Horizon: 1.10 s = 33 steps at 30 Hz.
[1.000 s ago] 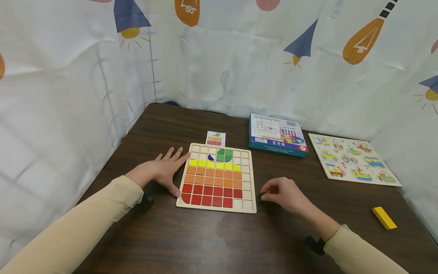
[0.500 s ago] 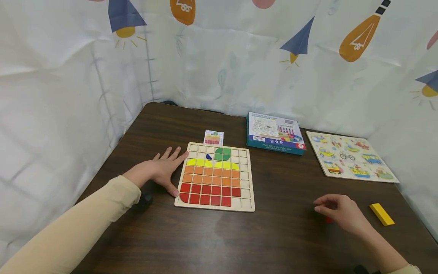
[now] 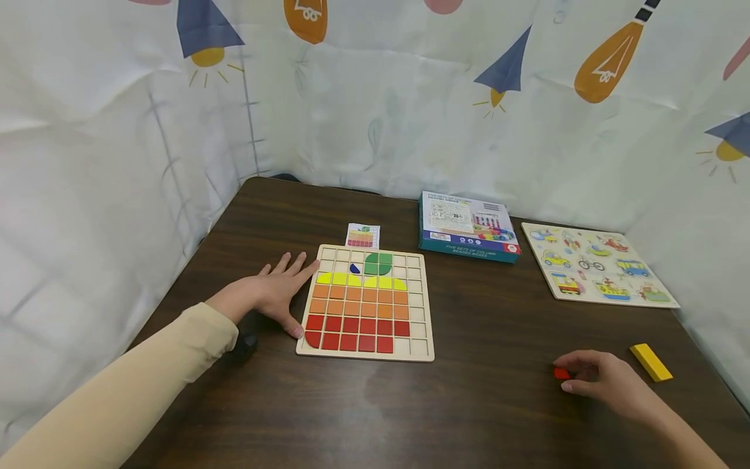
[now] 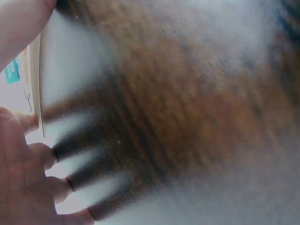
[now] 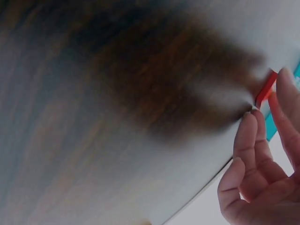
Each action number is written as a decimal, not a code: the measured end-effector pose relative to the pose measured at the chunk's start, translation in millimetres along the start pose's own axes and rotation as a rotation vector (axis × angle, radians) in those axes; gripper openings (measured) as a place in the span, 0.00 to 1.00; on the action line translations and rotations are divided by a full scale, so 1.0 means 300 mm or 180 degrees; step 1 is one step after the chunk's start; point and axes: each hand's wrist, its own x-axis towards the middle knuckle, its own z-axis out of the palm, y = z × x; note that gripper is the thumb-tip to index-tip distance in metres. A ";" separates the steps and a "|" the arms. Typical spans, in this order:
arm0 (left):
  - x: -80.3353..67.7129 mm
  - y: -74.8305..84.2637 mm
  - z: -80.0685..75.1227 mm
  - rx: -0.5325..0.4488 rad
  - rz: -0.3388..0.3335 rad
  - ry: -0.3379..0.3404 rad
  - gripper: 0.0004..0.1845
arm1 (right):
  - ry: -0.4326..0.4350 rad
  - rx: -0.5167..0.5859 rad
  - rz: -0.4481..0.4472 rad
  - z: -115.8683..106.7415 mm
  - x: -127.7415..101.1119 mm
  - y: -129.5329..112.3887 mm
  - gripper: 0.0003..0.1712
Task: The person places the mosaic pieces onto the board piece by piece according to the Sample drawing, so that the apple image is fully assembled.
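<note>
Right hand (image 3: 609,381) fingers (image 5: 251,136) now pinch red tile (image 3: 561,373).

On the blue box (image 3: 467,227), faintly, perhaps "FIVE SETS OF COLUMN BEADED BOXES"

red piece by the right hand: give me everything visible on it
The red piece is small, flat and bright red, likely a thin painted tile; its exact outline is too small to tell. It lies on the dark wooden table, near the front right, apart from the puzzle board. The right hand has its fingertips on it; the right wrist view shows it edge-on, thin, between thumb and fingers at the tabletop.
</note>
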 end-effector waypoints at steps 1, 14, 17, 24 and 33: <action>0.000 0.001 0.001 0.0012 -0.0003 0.0000 0.78 | 0.0031 -0.0042 -0.0005 0.002 0.002 0.000 0.21; -0.008 0.001 -0.001 -0.0067 0.0034 -0.0003 0.78 | 0.0226 -0.0254 0.0018 0.017 0.027 -0.026 0.14; -0.006 0.003 -0.001 -0.0016 0.0006 -0.0011 0.77 | 0.0282 -0.0348 -0.0005 0.020 0.032 -0.031 0.12; -0.004 0.004 0.001 0.0048 -0.0030 -0.0031 0.77 | 0.0330 -0.0473 -0.0016 0.028 0.032 -0.043 0.10; 0.002 -0.001 0.005 0.0048 -0.0035 -0.0028 0.77 | 0.0211 -0.0401 0.0046 0.026 0.044 -0.067 0.08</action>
